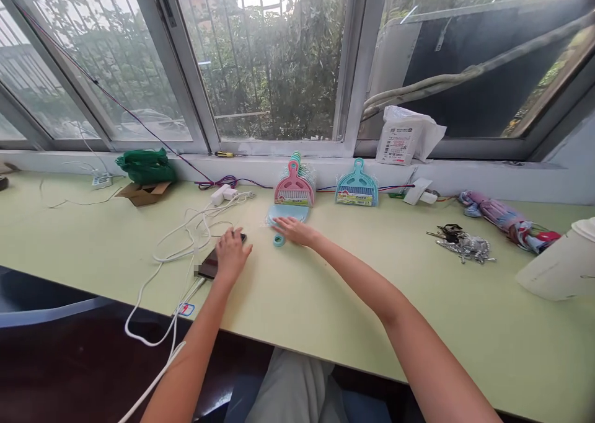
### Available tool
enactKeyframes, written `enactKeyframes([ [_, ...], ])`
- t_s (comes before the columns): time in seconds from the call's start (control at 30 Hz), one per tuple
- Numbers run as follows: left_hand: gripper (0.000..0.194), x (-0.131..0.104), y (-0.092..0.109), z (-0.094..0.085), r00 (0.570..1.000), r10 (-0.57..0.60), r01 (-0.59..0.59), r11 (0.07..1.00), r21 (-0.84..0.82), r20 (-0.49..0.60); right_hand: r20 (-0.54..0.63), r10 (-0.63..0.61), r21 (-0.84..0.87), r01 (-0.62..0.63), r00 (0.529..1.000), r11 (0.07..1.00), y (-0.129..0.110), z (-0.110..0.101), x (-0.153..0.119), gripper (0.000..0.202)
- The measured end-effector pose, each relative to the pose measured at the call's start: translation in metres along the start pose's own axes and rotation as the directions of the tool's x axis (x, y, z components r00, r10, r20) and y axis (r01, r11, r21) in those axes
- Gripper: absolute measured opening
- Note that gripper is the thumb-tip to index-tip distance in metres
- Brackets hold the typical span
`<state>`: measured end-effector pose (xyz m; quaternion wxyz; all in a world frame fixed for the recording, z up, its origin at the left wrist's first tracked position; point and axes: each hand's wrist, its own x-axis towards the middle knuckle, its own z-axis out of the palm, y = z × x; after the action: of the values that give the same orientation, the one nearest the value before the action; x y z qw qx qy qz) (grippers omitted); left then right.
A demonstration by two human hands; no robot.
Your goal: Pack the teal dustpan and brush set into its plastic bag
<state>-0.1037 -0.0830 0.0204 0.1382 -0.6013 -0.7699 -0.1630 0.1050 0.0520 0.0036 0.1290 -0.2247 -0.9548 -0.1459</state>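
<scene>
My left hand [231,253] rests over a dark phone [210,265], its fingers spread across the upper end, with a white charging cable plugged into the near end. Stretched out flat, my right hand [297,231] lies on a light blue mini dustpan [289,213] in clear wrapping. The dustpan's ring-shaped handle end [278,240] points toward me. Behind it, a stack of dustpan-and-brush sets with a pink one [294,187] in front leans upright by the wall. To the right stands a turquoise dustpan-and-brush set [357,186].
White cables [160,260] and chargers [224,193] sprawl left of the phone. A green bag [146,165] sits behind an open cardboard box [144,193]. Keys [465,244], a folded umbrella [506,219] and a white cup [560,262] lie to the right. A tissue pack [397,142] stands on the sill.
</scene>
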Motion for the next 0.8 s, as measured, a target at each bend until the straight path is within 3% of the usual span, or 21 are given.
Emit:
enactKeyframes([
  [0.1, 0.043, 0.004, 0.028, 0.007, 0.981, 0.088, -0.072, 0.993, -0.098, 0.175, -0.019, 0.230, 0.036, -0.229, 0.973, 0.973, 0.005, 0.006, -0.002, 0.051],
  [0.17, 0.048, 0.007, 0.046, 0.016, 0.970, 0.114, -0.073, 0.979, -0.189, 0.216, 0.016, 0.292, 0.061, -0.293, 0.956, 0.954, 0.010, 0.009, -0.004, 0.049],
  [0.3, 0.069, 0.011, 0.072, 0.031, 0.967, 0.193, -0.120, 0.922, -0.368, 0.169, -0.023, 0.280, 0.099, -0.276, 0.960, 0.956, 0.014, 0.009, -0.008, 0.040],
  [0.4, 0.073, 0.020, 0.077, 0.031, 0.968, 0.235, -0.170, 0.869, -0.465, 0.084, -0.095, 0.336, 0.158, -0.319, 0.937, 0.935, 0.014, 0.008, -0.006, 0.036],
  [0.47, 0.071, 0.035, 0.075, 0.026, 0.978, 0.208, -0.178, 0.814, -0.553, -0.009, -0.132, 0.422, 0.207, -0.391, 0.897, 0.897, 0.018, 0.007, -0.001, 0.035],
  [0.53, 0.072, 0.057, 0.074, 0.020, 0.986, 0.141, -0.166, 0.702, -0.693, -0.094, -0.161, 0.525, 0.253, -0.479, 0.836, 0.841, 0.028, 0.004, 0.008, 0.036],
  [0.6, 0.075, 0.082, 0.078, 0.017, 0.986, 0.058, -0.162, 0.551, -0.818, -0.157, -0.195, 0.619, 0.302, -0.554, 0.761, 0.776, 0.047, 0.000, 0.022, 0.039],
  [0.67, 0.073, 0.104, 0.085, 0.022, 0.975, -0.006, -0.193, 0.466, -0.863, -0.221, -0.229, 0.690, 0.353, -0.602, 0.687, 0.716, 0.070, -0.008, 0.037, 0.041],
  [0.73, 0.070, 0.118, 0.095, 0.035, 0.959, 0.003, -0.244, 0.522, -0.817, -0.284, -0.277, 0.726, 0.380, -0.623, 0.629, 0.684, 0.092, -0.017, 0.048, 0.042],
  [0.8, 0.069, 0.125, 0.105, 0.056, 0.950, 0.097, -0.283, 0.666, -0.690, -0.296, -0.357, 0.716, 0.358, -0.620, 0.600, 0.698, 0.109, -0.023, 0.053, 0.042],
])
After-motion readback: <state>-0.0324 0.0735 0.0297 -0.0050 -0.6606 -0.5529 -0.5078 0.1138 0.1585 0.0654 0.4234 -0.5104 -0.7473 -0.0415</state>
